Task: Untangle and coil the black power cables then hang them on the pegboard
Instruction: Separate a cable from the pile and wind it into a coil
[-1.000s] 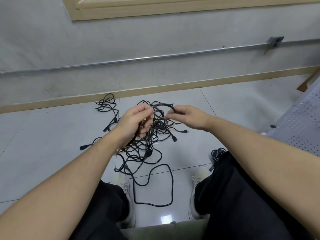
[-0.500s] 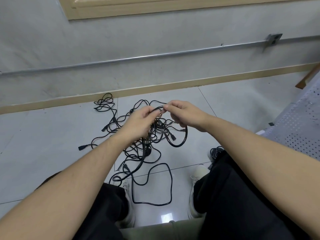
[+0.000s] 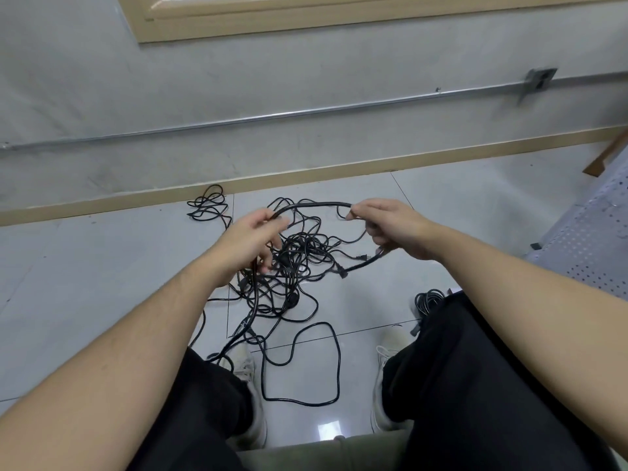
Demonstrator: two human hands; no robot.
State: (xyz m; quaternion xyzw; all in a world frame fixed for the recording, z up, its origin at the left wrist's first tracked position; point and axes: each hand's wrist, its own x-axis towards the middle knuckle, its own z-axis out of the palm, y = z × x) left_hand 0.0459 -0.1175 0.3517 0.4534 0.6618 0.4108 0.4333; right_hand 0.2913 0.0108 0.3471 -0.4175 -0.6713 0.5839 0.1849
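Person seated, both bare forearms reaching fwd over black-trousered knees. Left hand (image 3: 249,237) has fingers curled, thumb and forefinger pinching one end of a raised stretch of thick black power cable (image 3: 314,205); lower fingers curl round more strands dropping toward the floor. Right hand (image 3: 396,226) pinches the other end of that stretch w/ thumb and fingertips, remaining fingers curled over the same cable, which exits below the palm and runs down-left to a black plug (image 3: 343,274). The stretch arches between the two hands, directly above the tangled pile of thin black cables (image 3: 292,263) lying on the pale grey tiled floor (image 3: 102,283). A loose loop (image 3: 306,365) trails from the pile toward the person, between two white shoes. A smaller black cable bunch (image 3: 209,205) lies left of and behind the pile, near the tan skirting board. A coiled black bundle (image 3: 429,300) sits right of the pile, beside the right knee. Perforated grey panel (image 3: 588,243) far right of the pile.
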